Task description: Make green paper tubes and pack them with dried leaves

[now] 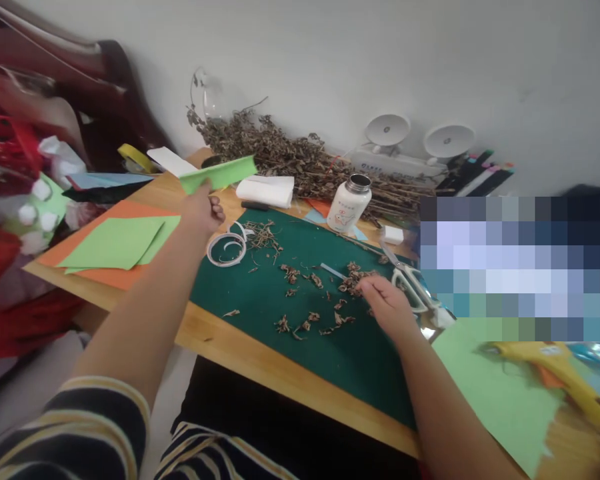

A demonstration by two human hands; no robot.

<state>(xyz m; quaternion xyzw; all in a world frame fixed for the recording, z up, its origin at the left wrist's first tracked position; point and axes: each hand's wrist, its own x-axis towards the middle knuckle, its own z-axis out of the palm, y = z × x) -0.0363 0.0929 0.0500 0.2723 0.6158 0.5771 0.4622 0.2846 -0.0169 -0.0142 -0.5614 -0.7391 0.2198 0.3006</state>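
My left hand (pixel 205 208) is closed on a folded strip of green paper (pixel 220 175), held up above the table's left side. Fingers pinched, my right hand (pixel 387 305) is down at a small heap of dried leaves (pixel 353 277) on the green cutting mat (pixel 260 303); its fingertips are partly hidden, so what they grip is unclear. A pale thin stick (pixel 333 271) pokes out from the heap toward the left. More crumpled leaves (pixel 307 323) lie scattered nearby. Scissors with white handles (pixel 407 283) rest just beyond my right hand.
A roll of white tape (pixel 227 249) sits near broken stems (pixel 264 237). Behind stand a white bottle (pixel 349 203) and a pile of dried branches (pixel 280 150). Green sheets (pixel 115 241) lie left; a yellow glue gun (pixel 560 370) lies right. A pixelated patch hides part of the right side.
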